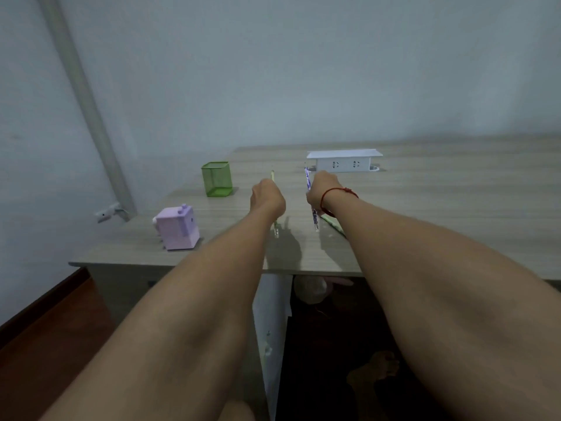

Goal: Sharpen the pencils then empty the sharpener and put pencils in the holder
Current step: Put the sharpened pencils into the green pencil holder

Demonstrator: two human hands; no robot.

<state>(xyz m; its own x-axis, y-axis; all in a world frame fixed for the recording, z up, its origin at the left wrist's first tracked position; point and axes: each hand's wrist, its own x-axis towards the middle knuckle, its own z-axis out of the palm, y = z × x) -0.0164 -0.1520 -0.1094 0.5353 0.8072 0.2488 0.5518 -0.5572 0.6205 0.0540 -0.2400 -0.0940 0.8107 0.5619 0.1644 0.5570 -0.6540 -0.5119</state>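
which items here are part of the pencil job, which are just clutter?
Job:
- lilac box-shaped sharpener
- green mesh holder
- yellow-green pencil in left hand
- blue patterned pencil in right hand
- green pencil on table

Clutter:
- white socket box

Sharpener, holder and socket box on the surface

Sharpener (177, 228) near the left front corner; holder (216, 178) behind it; socket box (344, 161) toward the back edge.

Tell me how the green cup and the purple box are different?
The green holder is see-through mesh, open on top and empty; the purple sharpener is solid and closed. The holder stands farther back on the desk; the sharpener sits near the front edge. Both are boxy, upright and untouched.
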